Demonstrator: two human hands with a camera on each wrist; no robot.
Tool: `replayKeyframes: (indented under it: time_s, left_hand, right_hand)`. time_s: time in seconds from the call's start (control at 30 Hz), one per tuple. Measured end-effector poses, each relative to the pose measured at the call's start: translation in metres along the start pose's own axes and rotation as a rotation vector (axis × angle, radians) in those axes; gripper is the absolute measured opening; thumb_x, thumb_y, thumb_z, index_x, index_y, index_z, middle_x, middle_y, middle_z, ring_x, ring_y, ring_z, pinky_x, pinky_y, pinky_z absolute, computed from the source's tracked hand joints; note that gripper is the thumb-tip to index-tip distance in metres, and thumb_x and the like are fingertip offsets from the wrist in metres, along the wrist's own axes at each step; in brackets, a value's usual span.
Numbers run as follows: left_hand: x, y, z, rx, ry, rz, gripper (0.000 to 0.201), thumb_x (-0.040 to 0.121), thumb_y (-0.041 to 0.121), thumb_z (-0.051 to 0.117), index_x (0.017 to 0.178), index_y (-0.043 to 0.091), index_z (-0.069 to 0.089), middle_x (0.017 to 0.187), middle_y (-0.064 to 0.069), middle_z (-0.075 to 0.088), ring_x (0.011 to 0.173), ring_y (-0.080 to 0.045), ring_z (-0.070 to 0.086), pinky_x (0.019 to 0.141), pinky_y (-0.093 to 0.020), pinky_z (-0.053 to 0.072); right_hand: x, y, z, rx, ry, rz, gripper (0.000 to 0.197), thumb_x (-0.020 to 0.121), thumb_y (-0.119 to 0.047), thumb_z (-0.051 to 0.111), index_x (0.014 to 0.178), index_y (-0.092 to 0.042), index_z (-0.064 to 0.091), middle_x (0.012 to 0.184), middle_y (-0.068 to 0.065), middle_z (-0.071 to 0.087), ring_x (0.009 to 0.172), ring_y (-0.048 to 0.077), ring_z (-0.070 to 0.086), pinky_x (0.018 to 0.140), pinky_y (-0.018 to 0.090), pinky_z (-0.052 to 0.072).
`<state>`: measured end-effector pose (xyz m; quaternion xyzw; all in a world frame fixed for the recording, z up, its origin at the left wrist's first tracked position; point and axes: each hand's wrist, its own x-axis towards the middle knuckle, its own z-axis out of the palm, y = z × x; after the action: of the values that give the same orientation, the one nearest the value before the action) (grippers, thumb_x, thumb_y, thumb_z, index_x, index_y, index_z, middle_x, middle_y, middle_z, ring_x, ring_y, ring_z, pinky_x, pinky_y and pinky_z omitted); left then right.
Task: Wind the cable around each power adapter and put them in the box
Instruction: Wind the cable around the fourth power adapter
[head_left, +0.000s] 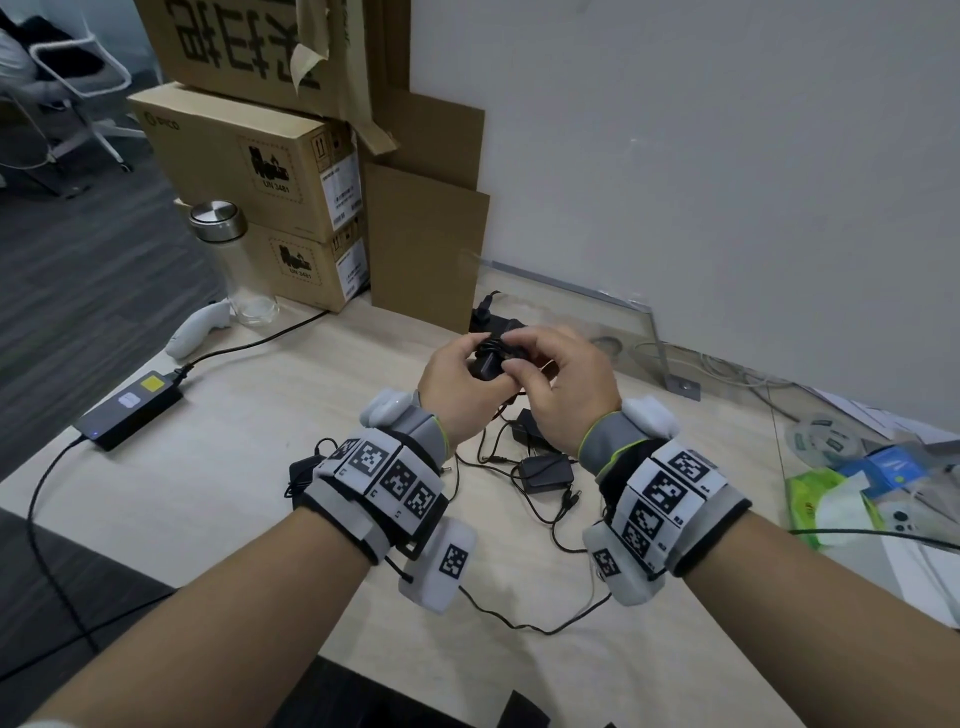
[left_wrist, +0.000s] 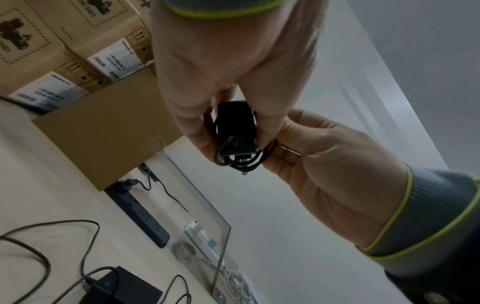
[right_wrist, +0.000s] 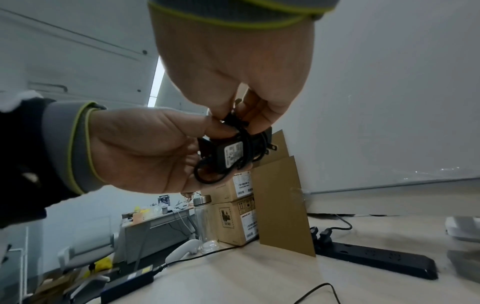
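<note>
Both hands hold a small black power adapter (head_left: 485, 364) above the light wooden table (head_left: 260, 467), its thin black cable (right_wrist: 207, 176) looped round it. My left hand (head_left: 452, 376) grips the adapter's body (left_wrist: 235, 127). My right hand (head_left: 566, 374) pinches the cable loops at the adapter's side (left_wrist: 267, 153); the white label (right_wrist: 232, 153) and the plug prongs show in the right wrist view. Two more adapters (head_left: 548, 470) (head_left: 524, 428) lie unwound in tangled cables under my wrists. A third (head_left: 300, 470) is partly hidden behind my left wrist.
Stacked cardboard boxes (head_left: 249, 156) and flat cardboard sheets (head_left: 426, 249) stand at the back left. A clear panel (head_left: 571, 306) and a black power strip (right_wrist: 376, 257) lie by the wall. A large power brick (head_left: 130, 410), glass bottle (head_left: 234, 260) and white controller (head_left: 197, 327) sit left.
</note>
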<state>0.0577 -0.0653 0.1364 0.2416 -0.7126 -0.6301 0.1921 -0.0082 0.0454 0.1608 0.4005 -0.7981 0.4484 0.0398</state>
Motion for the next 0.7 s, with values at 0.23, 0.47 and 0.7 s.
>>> replayKeyframes:
  time_s: [0.23, 0.47, 0.7]
  left_hand:
    - [-0.001, -0.015, -0.002, 0.048, 0.02, 0.003, 0.035, 0.065, 0.033, 0.072, 0.099, 0.03, 0.066, 0.083, 0.002, 0.072, 0.078, -0.018, 0.07, 0.077, -0.043, 0.059]
    - [-0.004, -0.044, -0.016, 0.34, 0.053, -0.018, 0.043, 0.078, 0.032, 0.072, 0.117, 0.03, 0.054, 0.099, 0.007, 0.067, 0.087, -0.014, 0.064, 0.075, -0.029, 0.052]
    - [-0.036, -0.093, -0.037, 0.117, 0.104, -0.221, 0.038, 0.076, 0.017, 0.076, 0.106, 0.03, 0.058, 0.088, 0.002, 0.067, 0.077, -0.009, 0.065, 0.065, -0.013, 0.049]
  right_hand:
    - [-0.002, 0.002, 0.012, 0.012, 0.0, 0.003, 0.008, 0.079, -0.008, 0.066, 0.084, -0.011, 0.071, 0.097, -0.004, 0.051, 0.091, 0.01, 0.05, 0.083, 0.009, 0.036]
    - [-0.011, -0.001, 0.029, 0.024, -0.111, 0.047, 0.009, 0.083, -0.006, 0.063, 0.084, -0.012, 0.068, 0.083, -0.008, 0.062, 0.088, 0.016, 0.052, 0.077, 0.019, 0.038]
    - [-0.031, 0.006, 0.056, 0.013, -0.253, 0.049, 0.01, 0.085, -0.017, 0.067, 0.093, -0.013, 0.072, 0.089, -0.001, 0.065, 0.085, 0.015, 0.056, 0.079, 0.024, 0.044]
